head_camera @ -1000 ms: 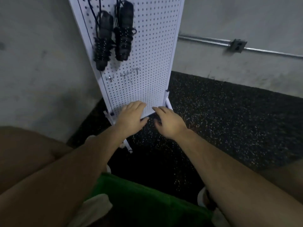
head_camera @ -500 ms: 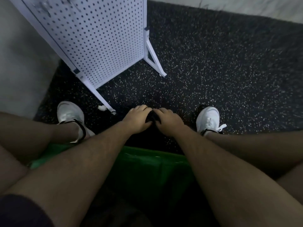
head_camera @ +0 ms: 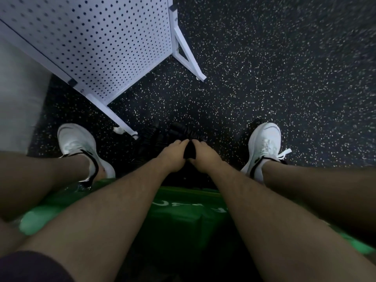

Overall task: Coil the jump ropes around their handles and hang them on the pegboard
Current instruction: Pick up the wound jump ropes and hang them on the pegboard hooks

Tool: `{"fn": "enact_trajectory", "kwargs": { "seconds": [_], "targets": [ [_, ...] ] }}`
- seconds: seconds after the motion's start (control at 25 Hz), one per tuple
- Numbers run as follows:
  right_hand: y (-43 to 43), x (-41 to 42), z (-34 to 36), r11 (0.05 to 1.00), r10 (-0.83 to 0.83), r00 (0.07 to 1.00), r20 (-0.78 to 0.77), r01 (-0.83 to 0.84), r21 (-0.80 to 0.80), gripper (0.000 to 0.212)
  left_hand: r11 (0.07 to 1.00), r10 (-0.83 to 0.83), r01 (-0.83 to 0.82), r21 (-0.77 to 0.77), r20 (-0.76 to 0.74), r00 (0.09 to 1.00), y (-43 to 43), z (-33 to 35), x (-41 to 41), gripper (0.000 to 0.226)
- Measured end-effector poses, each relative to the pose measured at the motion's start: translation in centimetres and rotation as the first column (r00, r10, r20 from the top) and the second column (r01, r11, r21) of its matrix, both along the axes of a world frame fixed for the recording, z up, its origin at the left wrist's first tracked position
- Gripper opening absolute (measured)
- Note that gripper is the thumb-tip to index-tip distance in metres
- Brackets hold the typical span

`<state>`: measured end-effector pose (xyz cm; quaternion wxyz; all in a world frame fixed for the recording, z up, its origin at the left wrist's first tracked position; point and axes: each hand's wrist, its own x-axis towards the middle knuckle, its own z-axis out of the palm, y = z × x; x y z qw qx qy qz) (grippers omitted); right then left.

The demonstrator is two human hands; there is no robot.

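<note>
Left hand (head_camera: 172, 157) and right hand (head_camera: 205, 158) grip a black jump rope (head_camera: 189, 152); best lifted clear of the pile (head_camera: 150, 138) before coiling.

Head view, steeply down toward floor (head_camera: 274, 82)

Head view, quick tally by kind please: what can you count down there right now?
pegboard: 1
white shoes: 2, left shoe, right shoe
hands: 2, left hand, right hand
black jump rope part gripped between both hands: 1
green seat: 1
Total: 7; dark rope pile beyond the hands is too dim to count
</note>
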<state>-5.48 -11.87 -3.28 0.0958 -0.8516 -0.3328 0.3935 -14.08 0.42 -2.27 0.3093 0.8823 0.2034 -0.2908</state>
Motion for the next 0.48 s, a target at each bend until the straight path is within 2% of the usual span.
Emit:
{"fn": "enact_trajectory", "kwargs": {
  "seconds": [0.12, 0.28, 0.4, 0.48],
  "targets": [
    [0.6, 0.1, -0.6, 0.998, -0.067, 0.998, 0.001, 0.067, 0.013, 0.062, 0.996, 0.058, -0.055, -0.068, 0.041, 0.997, 0.1, -0.2, 0.3, 0.059],
    [1.3, 0.4, 0.1, 0.962, -0.255, 0.964, -0.080, 0.262, 0.082, 0.034, 0.982, 0.144, -0.127, -0.140, 0.119, 0.982, 0.7, 0.7, 0.5, 0.050],
    [1.3, 1.3, 2.7, 0.910, -0.359, 0.929, -0.094, 0.370, 0.185, 0.038, 0.972, 0.219, -0.190, -0.138, 0.236, 0.947, 1.0, 2.8, 0.6, 0.055],
    [1.6, 2.7, 5.4, 0.886, -0.388, 0.921, -0.043, 0.385, 0.258, 0.049, 0.964, 0.266, -0.239, -0.117, 0.339, 0.903, 1.5, 4.8, 1.0, 0.055]
  ]
}}
